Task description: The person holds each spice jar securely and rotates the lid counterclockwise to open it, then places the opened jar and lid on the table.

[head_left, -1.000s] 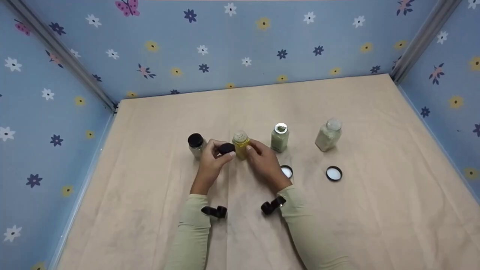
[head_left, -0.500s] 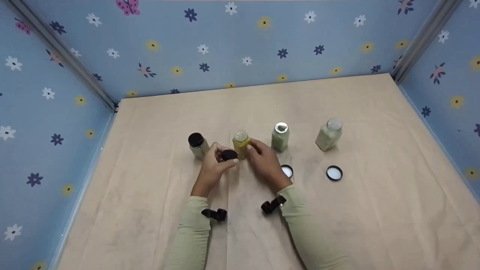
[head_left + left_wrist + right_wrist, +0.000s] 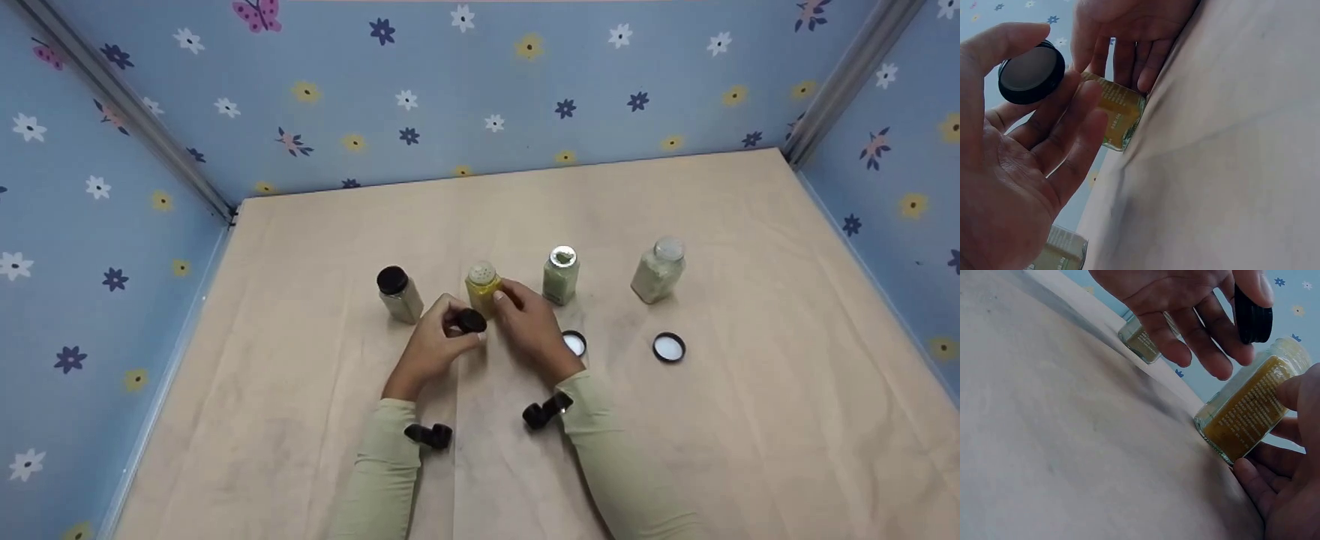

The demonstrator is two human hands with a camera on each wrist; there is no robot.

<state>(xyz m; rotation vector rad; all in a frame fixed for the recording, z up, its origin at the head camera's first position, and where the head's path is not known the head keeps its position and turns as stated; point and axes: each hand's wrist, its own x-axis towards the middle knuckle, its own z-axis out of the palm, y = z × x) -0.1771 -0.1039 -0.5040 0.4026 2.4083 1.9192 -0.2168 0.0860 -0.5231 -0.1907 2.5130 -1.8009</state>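
My left hand (image 3: 433, 341) pinches a black screw cap (image 3: 472, 321) between thumb and fingers, held above the table just in front of the yellow spice jar. In the left wrist view the pale inside of that cap (image 3: 1032, 70) faces the camera. My right hand (image 3: 531, 322) holds the glass jar of yellow spice (image 3: 1249, 408), which stands upright on the table with its perforated shaker top (image 3: 482, 273) bare. Left of my left hand stands a spice jar with a black cap (image 3: 400, 296).
To the right stand an uncapped green spice jar (image 3: 561, 276) and an uncapped pale green jar (image 3: 658, 271). Two black caps lie inside up: one cap (image 3: 575, 343) partly behind my right wrist, another cap (image 3: 669, 347) farther right. Blue flowered walls (image 3: 480, 75) border the table (image 3: 285, 360).
My left hand has drawn the black cap away from the yellow spice jar, toward me and slightly right, tilting it. The right hand and the jar have stayed in place.
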